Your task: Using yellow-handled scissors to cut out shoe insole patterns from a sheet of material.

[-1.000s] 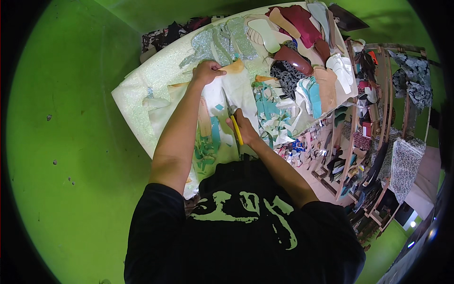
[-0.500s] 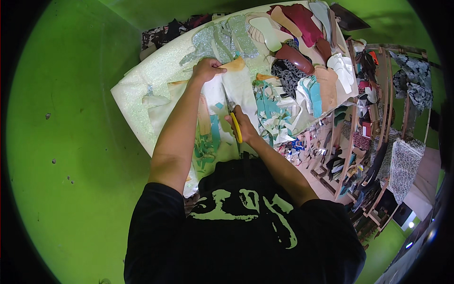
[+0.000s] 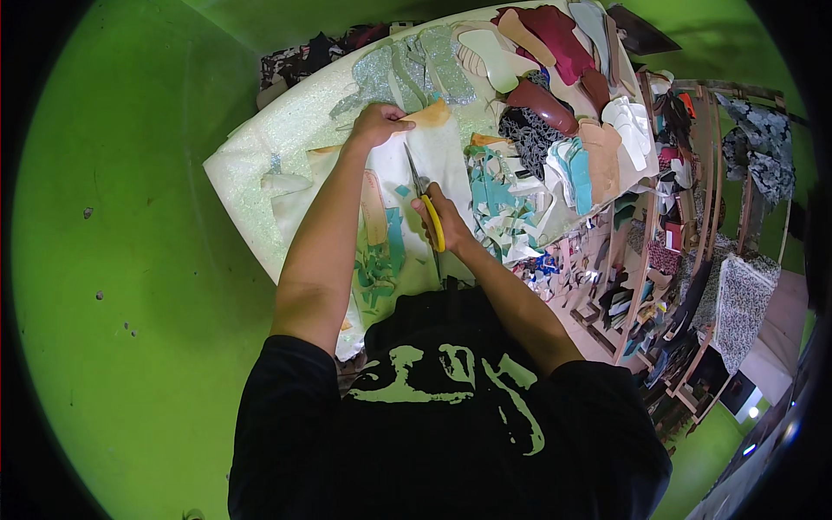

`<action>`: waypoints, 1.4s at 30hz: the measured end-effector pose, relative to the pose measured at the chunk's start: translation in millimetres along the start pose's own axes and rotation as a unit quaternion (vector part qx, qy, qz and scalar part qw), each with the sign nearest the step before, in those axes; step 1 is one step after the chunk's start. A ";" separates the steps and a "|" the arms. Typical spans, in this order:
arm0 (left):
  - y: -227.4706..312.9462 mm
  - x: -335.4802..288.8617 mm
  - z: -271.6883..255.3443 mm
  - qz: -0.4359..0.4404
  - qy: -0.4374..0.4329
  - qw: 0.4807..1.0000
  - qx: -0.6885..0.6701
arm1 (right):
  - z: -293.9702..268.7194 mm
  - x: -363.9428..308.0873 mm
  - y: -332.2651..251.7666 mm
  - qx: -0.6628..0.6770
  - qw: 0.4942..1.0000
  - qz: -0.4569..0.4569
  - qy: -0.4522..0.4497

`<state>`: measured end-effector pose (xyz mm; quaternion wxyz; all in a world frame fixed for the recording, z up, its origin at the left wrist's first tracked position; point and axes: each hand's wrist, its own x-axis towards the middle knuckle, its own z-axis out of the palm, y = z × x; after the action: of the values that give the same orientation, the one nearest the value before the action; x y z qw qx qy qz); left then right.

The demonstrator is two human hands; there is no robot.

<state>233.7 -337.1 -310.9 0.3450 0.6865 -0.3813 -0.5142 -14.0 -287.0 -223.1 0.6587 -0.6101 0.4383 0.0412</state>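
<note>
A broad pale glittery sheet (image 3: 260, 165) covers the work table and serves as the landmark here; it runs from the person's body up and away, with heaps of cut shoe-shaped pieces (image 3: 537, 52) along its far right edge and teal scraps (image 3: 498, 195) on its right side. Near the middle of that sheet lies a white sheet piece (image 3: 442, 165) with a tan edge at its far end; its long axis runs away from the person, almost in line with the scissors (image 3: 423, 199). The left hand (image 3: 379, 124) sits at the piece's far left corner, fingers closed in a pinch on the tan edge. The right hand (image 3: 442, 221) is nearer the body, at the piece's near edge, fingers curled through the yellow handles, blades pointing away toward the left hand. How far the blades gape is too small to tell.
</note>
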 end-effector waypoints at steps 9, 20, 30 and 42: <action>44.4 -52.8 18.5 0.011 0.035 0.991 0.128 | -13.5 -24.7 23.9 -0.069 0.997 -0.021 0.016; 17.5 -146.0 122.9 -0.005 0.291 0.955 0.059 | -100.2 -108.1 25.4 -0.085 0.991 0.031 -0.104; 33.5 -108.5 177.2 -0.172 0.346 0.910 -0.152 | -225.6 -73.7 -21.3 -0.199 0.974 -0.019 -0.110; 62.3 -107.0 179.6 -0.109 0.252 0.752 -0.600 | -261.9 29.9 -74.8 -0.275 0.873 0.002 -0.403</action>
<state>29.9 -287.2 -251.5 0.7109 0.4802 0.1836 -0.4799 -89.7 -540.2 -150.7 0.5838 -0.6963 0.1068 0.4036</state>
